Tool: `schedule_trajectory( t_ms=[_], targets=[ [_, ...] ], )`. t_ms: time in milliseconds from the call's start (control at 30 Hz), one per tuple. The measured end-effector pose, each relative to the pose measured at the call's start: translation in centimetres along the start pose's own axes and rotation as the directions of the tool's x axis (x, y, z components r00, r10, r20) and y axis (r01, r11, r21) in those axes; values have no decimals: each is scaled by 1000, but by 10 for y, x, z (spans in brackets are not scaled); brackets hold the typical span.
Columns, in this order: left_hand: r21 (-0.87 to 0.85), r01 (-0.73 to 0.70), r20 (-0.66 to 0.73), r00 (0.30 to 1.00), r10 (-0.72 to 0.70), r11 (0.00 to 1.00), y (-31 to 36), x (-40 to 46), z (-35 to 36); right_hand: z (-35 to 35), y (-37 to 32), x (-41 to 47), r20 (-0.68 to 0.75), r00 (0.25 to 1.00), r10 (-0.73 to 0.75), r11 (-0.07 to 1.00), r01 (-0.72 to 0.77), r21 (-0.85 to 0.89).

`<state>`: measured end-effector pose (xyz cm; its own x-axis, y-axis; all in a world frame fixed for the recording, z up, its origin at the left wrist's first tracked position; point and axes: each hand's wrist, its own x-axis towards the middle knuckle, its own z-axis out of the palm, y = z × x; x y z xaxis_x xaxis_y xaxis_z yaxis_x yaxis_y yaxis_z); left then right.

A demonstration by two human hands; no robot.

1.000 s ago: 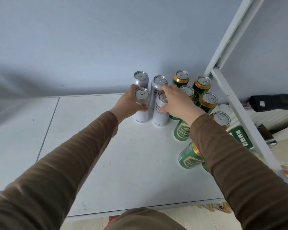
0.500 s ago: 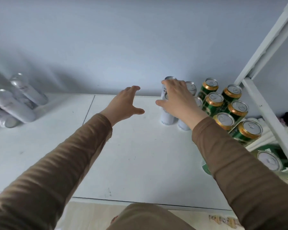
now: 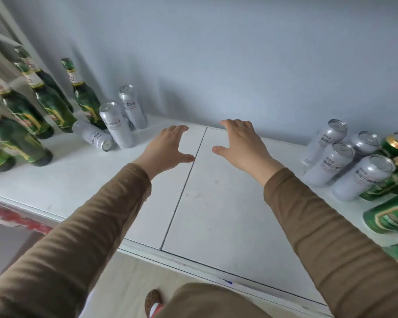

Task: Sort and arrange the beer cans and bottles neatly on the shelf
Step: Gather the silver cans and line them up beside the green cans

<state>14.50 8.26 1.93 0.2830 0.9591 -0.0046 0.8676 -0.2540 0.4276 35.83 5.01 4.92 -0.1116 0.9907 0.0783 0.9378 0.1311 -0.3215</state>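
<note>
Left hand (image 3: 164,145) near toppled silver can (image 3: 93,137)

No legible text. Dark printing on the silver cans (image 3: 326,164), including what looks like a barcode block: too blurred to read. Red-and-white neck labels on the green bottles (image 3: 86,99): lettering unresolved. Gold-bordered emblem on the green cans (image 3: 391,218): brand not readable. No numbers or signs elsewhere.

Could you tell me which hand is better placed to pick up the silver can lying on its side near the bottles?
Left, probably. The left hand hovers open nearer the tipped silver can; the right hand, also open and empty, is on the far side and would have to cross over.
</note>
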Motion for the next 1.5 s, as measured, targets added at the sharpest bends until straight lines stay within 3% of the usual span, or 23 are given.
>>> schedule_trajectory(
  t_ms=[333, 700, 900, 1100, 1300, 1500],
  targets=[
    [-40, 28, -32, 999, -29, 999, -146, -13, -63, 72, -131, 45, 34, 999, 11, 998, -13, 58],
    [-15, 204, -4, 979, -204, 979, -244, -4, -93, 135, -177, 115, 79, 996, -32, 980, 16, 197],
    [70, 214, 51, 975, -218, 974, -297, 16, -95, 158, -200, 148, 89, 996, -11, 952, -17, 306],
    [205, 22, 144, 988, -53, 978, -338, 50, -91, 184, -233, 179, 40, 995, 92, 884, -100, 457],
    [307, -198, 291, 951, 106, 931, -368, 81, -81, 209, -261, 196, 16, 972, 235, 786, -200, 585],
    [353, -306, 266, 939, 218, 884, -383, 93, -66, 223, -273, 202, -58, 922, 383, 729, -263, 632]
  ],
)
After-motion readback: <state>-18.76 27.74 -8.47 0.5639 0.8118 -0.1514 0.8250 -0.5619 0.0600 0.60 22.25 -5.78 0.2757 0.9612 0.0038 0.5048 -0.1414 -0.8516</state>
